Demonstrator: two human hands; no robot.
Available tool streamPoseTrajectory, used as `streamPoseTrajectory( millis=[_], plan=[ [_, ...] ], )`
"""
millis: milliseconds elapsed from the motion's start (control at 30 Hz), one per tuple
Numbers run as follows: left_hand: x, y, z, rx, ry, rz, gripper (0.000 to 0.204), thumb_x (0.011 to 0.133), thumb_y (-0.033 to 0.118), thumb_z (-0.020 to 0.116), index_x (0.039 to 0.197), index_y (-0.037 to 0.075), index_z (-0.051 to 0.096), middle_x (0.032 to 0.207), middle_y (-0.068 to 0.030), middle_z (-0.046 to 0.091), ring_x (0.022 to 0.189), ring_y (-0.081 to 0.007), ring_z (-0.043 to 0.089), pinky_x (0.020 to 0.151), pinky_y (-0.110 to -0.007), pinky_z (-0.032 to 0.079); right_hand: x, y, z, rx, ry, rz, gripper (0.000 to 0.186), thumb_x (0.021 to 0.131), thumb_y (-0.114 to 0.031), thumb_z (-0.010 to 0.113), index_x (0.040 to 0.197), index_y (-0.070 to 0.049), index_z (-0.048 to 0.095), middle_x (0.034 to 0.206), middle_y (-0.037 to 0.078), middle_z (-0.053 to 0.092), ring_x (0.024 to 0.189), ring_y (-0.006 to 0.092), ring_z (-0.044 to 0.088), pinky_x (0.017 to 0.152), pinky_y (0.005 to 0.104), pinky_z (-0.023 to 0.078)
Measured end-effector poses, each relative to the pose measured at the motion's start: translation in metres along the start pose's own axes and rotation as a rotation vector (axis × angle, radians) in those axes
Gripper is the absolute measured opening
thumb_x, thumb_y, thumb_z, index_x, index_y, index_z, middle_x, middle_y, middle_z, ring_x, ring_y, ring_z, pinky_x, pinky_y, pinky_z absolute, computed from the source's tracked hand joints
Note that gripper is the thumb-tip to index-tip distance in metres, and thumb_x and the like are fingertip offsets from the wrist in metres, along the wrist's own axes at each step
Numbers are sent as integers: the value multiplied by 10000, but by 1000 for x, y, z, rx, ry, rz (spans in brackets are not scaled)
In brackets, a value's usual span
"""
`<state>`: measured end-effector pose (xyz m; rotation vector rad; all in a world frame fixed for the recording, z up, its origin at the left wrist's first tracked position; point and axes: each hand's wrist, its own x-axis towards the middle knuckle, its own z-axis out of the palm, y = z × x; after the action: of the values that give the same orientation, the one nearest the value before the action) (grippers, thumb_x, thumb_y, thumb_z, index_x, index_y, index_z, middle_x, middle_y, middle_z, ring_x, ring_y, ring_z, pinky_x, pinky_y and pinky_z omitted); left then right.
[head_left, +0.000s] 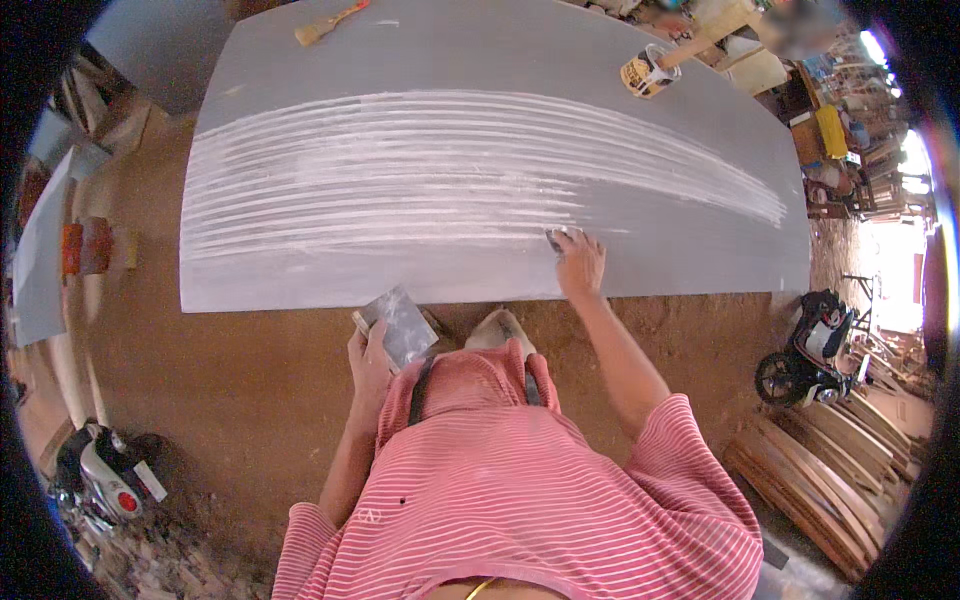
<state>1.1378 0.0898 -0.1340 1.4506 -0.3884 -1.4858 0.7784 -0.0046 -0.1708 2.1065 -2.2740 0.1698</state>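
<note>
A large grey board lies flat in front of me, crossed by broad white streaks of filler. My right hand presses a small putty scraper onto the board near its front edge. My left hand is held close to my chest and grips a flat metal plate smeared with grey filler. I wear a pink striped shirt.
A paint can with a stick in it stands at the board's far right, a brush at its far left. Brown dirt floor lies below. Motorbikes stand at right and lower left. Wooden planks are stacked at lower right.
</note>
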Motion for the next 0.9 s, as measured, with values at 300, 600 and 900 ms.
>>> streamPoseTrajectory(
  millis=[300, 600, 900],
  plan=[
    [-8, 4, 14, 71, 44, -14, 251, 890, 182, 567, 1028, -25, 596, 910, -50, 608, 807, -123, 545, 725, -267, 446, 36, -2, 11, -4, 16, -39, 423, 763, -57, 550, 1166, -167, 609, 1206, 45, 550, 1119, 250, 492, 946, 425, 360],
    [-17, -35, 45, 56, 117, 102, 239, 872, 203, 574, 978, -8, 610, 884, -25, 595, 793, -117, 540, 713, -262, 440, 65, -3, 13, 73, -258, -99, 357, 772, -75, 546, 1111, -149, 631, 1181, 64, 560, 1138, 261, 475, 950, 457, 356],
    [-46, -74, 81, -6, 318, 95, 181, 892, 146, 553, 965, -12, 604, 864, -12, 596, 743, -101, 529, 662, -251, 436, 71, -5, 26, 100, -230, -208, 377, 795, -166, 548, 1170, -133, 570, 1230, 73, 524, 1152, 271, 471, 971, 456, 348]
  ],
)
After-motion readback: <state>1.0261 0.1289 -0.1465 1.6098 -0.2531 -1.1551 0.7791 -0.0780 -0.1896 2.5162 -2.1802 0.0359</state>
